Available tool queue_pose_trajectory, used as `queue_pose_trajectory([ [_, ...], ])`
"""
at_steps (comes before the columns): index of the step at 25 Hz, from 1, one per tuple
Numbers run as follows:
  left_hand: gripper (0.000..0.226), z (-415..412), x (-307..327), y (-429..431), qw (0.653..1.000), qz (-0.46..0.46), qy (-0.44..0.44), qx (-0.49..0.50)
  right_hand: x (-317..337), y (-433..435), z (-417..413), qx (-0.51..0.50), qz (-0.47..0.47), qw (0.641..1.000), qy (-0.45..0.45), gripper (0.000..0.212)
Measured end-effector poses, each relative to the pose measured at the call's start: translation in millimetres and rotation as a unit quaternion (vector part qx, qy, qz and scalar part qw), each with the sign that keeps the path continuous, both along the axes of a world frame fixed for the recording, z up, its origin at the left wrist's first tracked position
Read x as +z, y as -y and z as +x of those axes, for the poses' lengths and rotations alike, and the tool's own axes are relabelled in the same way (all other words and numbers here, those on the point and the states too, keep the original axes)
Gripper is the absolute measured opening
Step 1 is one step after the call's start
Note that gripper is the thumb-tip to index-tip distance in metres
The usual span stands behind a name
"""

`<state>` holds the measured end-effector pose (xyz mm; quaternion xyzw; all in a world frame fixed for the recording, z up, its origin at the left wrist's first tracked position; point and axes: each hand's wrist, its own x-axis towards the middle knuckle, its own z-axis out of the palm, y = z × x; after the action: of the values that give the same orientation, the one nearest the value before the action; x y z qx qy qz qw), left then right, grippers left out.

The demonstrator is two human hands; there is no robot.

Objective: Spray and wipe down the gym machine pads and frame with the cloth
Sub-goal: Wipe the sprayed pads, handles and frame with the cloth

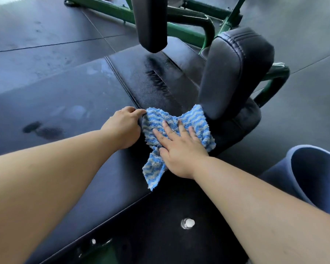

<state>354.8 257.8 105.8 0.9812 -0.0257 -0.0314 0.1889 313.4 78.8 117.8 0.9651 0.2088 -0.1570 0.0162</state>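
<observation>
Currently you are pressing your right hand (pixel 181 155) flat on the blue-and-grey wavy-striped terry cloth (pixel 196 121), fingers straight and spread, gripping nothing. The cloth is lying crumpled on the long flat black vinyl pad (pixel 160 82), its far corner touching the base of the upright black stitched pad (pixel 236 73) to the right. Your left hand (pixel 122 126) is resting just beside the cloth's left edge, fingers curled, thumb touching the fabric; whether it is pinching cloth or pad seam cannot be told. Wet streaks are showing on the flat pad beyond the cloth. The green tubular steel frame (pixel 185 33) is running behind, under a hanging black padded bar (pixel 151 21). A blue rounded plastic container (pixel 293 168) is sitting at right.
</observation>
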Motion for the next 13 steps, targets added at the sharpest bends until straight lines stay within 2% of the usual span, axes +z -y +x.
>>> queue_pose_trajectory([
  [4, 0.054, -17.6, 6.7, -2.4, 1.000, 0.008, -0.011, 0.007, -0.8, 3.4, 24.6, 0.037, 0.028, 0.999, 0.002, 0.055],
  [6, 0.056, -31.3, 5.4, 1.7, 0.999, -0.007, -0.011, 0.040, -0.1, 3.5, 34.7, 0.053, 0.036, 0.998, 0.000, 0.055],
  [10, 0.059, -62.4, -10.9, 28.1, 0.985, -0.055, 0.071, 0.145, -9.9, 6.0, 21.1, 0.077, 0.087, 0.991, 0.072, 0.056],
  [12, 0.062, -74.6, -19.7, 42.2, 0.972, -0.123, 0.105, 0.171, -14.4, 17.4, 4.9, 0.107, 0.151, 0.979, 0.087, 0.056],
  [13, 0.062, -79.3, -21.3, 48.5, 0.955, -0.199, 0.108, 0.192, -15.7, 26.2, -5.9, 0.126, 0.186, 0.972, 0.066, 0.055],
])
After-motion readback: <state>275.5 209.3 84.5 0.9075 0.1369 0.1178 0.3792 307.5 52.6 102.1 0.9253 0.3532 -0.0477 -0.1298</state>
